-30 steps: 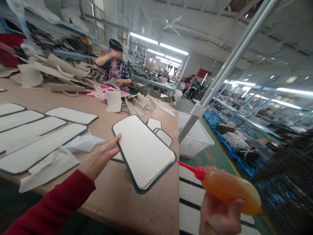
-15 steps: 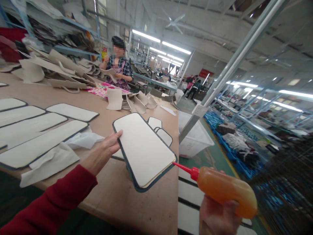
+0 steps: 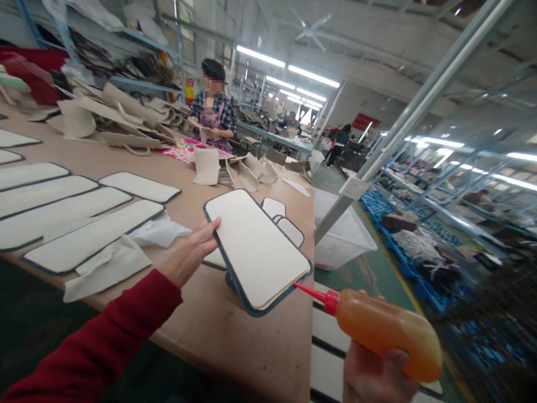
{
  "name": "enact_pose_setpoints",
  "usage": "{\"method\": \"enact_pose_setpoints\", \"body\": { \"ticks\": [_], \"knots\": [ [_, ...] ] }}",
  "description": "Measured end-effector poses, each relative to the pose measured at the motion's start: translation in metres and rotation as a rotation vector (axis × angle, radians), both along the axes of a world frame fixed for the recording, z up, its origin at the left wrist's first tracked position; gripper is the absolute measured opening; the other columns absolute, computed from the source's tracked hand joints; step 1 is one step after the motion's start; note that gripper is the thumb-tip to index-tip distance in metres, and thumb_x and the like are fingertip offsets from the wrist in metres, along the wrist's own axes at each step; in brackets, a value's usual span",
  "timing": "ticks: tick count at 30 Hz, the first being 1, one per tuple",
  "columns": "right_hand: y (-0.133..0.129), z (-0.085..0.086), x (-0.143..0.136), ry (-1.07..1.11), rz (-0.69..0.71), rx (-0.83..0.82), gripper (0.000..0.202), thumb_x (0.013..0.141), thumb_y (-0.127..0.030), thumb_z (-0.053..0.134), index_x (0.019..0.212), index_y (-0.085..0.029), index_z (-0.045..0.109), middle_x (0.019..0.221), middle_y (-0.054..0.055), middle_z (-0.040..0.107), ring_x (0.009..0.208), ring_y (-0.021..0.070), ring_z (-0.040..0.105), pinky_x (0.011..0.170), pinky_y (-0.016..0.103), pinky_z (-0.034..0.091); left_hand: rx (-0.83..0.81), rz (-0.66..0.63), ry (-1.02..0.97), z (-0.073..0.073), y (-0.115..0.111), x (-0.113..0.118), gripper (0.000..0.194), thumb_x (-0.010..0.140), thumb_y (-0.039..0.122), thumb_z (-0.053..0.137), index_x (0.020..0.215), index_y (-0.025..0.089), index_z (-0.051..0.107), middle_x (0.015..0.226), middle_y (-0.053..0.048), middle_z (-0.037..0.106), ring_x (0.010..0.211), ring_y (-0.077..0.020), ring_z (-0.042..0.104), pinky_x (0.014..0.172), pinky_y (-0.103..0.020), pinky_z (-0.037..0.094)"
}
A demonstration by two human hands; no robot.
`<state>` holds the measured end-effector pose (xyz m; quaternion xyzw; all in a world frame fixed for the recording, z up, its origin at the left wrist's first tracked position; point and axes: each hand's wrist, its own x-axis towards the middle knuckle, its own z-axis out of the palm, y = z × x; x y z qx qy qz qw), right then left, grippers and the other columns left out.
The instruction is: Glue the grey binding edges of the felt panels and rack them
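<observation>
My left hand (image 3: 200, 242) grips the left edge of a white panel (image 3: 258, 246) with rounded corners and a dark rim, tilted above the table. In my right hand (image 3: 375, 364) is a squeeze bottle (image 3: 388, 330) of amber liquid, its fingers wrapped round the body. The bottle's red nozzle (image 3: 312, 291) points left, its tip at the panel's lower right edge. Whether the tip touches the rim I cannot tell. A yellowish line shows along that edge. Smaller white pieces (image 3: 290, 231) with dark rims lie behind the panel.
Several similar panels (image 3: 96, 235) lie on the brown table (image 3: 277, 347) at left, near a beige cloth scrap (image 3: 107, 268). Curved beige pieces (image 3: 121, 120) are heaped at the back, where a co-worker (image 3: 213, 115) stands. A metal post (image 3: 377, 151) and white bin (image 3: 344, 235) stand right.
The nozzle tip has shifted along the panel's edge, from near its right corner toward the lower left. The whole view has swung slightly. Both hands keep their holds.
</observation>
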<state>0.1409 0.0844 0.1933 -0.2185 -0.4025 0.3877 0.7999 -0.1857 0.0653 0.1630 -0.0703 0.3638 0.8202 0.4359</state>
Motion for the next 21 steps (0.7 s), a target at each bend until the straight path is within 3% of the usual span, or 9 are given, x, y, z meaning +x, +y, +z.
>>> {"method": "enact_pose_setpoints", "body": {
  "ticks": [4,7,10,13,17,21],
  "knots": [
    [-0.003,-0.003,-0.004,-0.016,0.009,-0.025,0.045,0.064,-0.029,0.070,0.105,-0.015,0.062,0.099,0.007,0.068,0.094,0.0287,0.064,0.087,0.055,0.050,-0.033,0.039,0.007,0.014,0.001,0.008,0.023,0.085,0.003,0.049,0.103,0.007,0.063,0.068,-0.006,0.069,0.052,-0.0148,0.065,0.060,-0.027,0.059],
    [-0.007,-0.005,-0.008,-0.028,0.030,-0.006,0.041,0.066,-0.029,0.068,0.104,-0.014,0.062,0.099,0.007,0.068,0.092,0.0274,0.065,0.082,0.051,0.054,-0.040,0.056,-0.013,0.020,0.001,0.010,0.024,0.085,0.003,0.049,0.105,0.006,0.063,0.068,-0.006,0.069,0.053,-0.0153,0.065,0.059,-0.026,0.058],
    [-0.012,-0.007,-0.011,-0.041,0.057,0.019,0.036,0.068,-0.026,0.066,0.102,-0.014,0.062,0.098,0.006,0.069,0.089,0.0256,0.066,0.077,0.045,0.057,-0.065,0.060,-0.018,0.021,0.001,0.010,0.027,0.086,0.003,0.047,0.108,0.005,0.062,0.067,-0.006,0.069,0.054,-0.0150,0.065,0.059,-0.025,0.058],
    [-0.015,-0.011,-0.012,-0.062,0.064,-0.004,0.035,0.070,-0.025,0.066,0.103,-0.015,0.062,0.101,0.005,0.068,0.091,0.0240,0.065,0.083,0.042,0.055,-0.078,0.070,-0.019,0.020,0.001,0.009,0.029,0.087,0.004,0.046,0.112,0.008,0.061,0.072,-0.006,0.070,0.061,-0.0159,0.067,0.060,-0.025,0.058],
    [-0.015,-0.023,-0.007,-0.118,0.072,-0.043,0.046,0.073,-0.029,0.068,0.115,-0.015,0.055,0.113,0.009,0.063,0.101,0.0270,0.062,0.091,0.048,0.049,-0.068,0.088,-0.015,0.019,0.000,0.007,0.030,0.086,0.004,0.047,0.112,0.010,0.060,0.082,-0.008,0.071,0.072,-0.0174,0.069,0.063,-0.025,0.058],
    [-0.015,-0.032,-0.001,-0.184,0.079,-0.021,0.052,0.073,-0.034,0.068,0.119,-0.016,0.050,0.117,0.012,0.060,0.106,0.0302,0.059,0.086,0.051,0.051,-0.078,0.104,-0.011,0.020,-0.001,0.006,0.030,0.086,0.003,0.047,0.112,0.011,0.060,0.084,-0.009,0.071,0.075,-0.0180,0.069,0.065,-0.026,0.059]
  ]
}}
